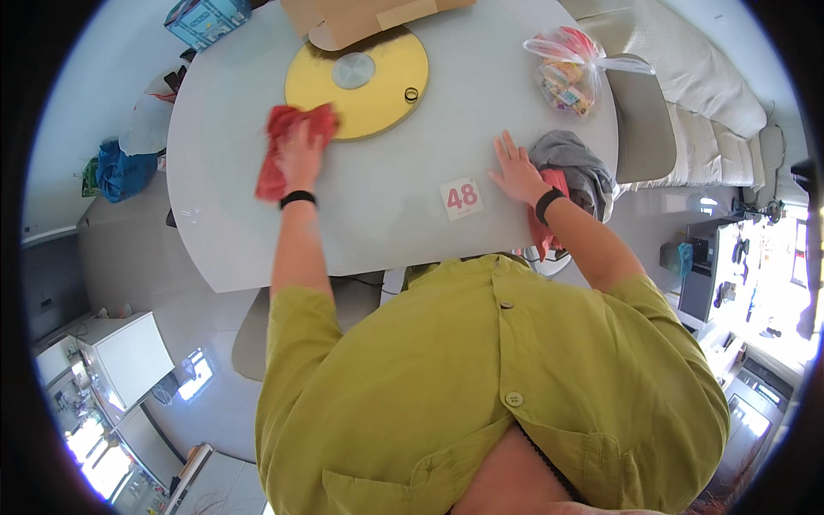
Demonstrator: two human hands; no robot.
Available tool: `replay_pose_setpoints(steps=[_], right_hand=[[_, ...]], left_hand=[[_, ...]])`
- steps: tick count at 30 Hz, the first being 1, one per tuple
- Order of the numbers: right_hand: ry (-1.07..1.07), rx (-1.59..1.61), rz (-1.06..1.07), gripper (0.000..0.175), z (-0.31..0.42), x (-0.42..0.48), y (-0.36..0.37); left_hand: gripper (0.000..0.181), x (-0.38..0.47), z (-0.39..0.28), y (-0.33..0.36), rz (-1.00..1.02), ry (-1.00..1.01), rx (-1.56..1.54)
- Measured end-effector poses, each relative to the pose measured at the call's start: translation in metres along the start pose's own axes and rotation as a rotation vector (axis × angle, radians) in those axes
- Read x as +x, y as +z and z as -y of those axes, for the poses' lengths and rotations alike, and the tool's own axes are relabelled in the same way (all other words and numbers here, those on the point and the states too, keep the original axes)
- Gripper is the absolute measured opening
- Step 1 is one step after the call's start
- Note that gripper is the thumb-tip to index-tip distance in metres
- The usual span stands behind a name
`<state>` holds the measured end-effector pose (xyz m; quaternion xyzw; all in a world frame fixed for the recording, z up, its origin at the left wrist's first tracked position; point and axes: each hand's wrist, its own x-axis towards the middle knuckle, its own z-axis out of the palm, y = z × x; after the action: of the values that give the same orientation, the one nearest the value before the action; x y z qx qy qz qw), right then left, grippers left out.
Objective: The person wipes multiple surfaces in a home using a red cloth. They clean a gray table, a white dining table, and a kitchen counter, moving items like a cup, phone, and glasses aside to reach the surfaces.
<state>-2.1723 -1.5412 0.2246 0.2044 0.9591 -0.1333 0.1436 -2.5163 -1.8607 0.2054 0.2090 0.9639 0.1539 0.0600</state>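
My left hand (300, 158) lies on a red cloth (273, 174), pressed to the white tabletop (380, 212) beside the lower left rim of a round gold-coloured disc (380, 109). Whether its fingers grip the cloth cannot be told. My right hand (518, 174) rests palm down on the table with its fingers apart, holding nothing. Near its fingertips lies a square white card (461, 198) bearing a printed number. A crumpled grey cloth (570, 158) and a pinkish-red cloth (544, 228) lie beside and under my right wrist. A small dark ring (411, 95) sits on the disc.
A cardboard box (360, 19) stands at the far edge, over part of the disc. At the far right is a knotted clear plastic bag (566, 80) with packets inside. A blue patterned box (209, 22) stands far left. A chair (640, 122) adjoins the table's right side.
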Motion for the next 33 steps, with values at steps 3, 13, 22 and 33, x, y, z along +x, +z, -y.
replay_pose_setpoints(steps=[3,13,22,33], right_hand=[[0.019,0.014,0.037,0.079,0.0,0.002,-0.002],[-0.032,0.084,-0.014,0.078,-0.007,0.0,-0.011],[0.1,0.459,-0.458,0.06,-0.045,-0.007,0.004],[0.399,0.709,-0.347,0.044,-0.096,0.039,0.014]], left_hand=[[0.049,-0.043,-0.085,0.029,-0.007,0.28,0.042],[0.056,-0.192,-0.16,0.031,0.364,0.827,-0.168],[0.06,-0.2,-0.109,0.008,0.41,0.811,-0.1],[0.064,-0.219,-0.057,-0.01,0.36,0.549,-0.077]])
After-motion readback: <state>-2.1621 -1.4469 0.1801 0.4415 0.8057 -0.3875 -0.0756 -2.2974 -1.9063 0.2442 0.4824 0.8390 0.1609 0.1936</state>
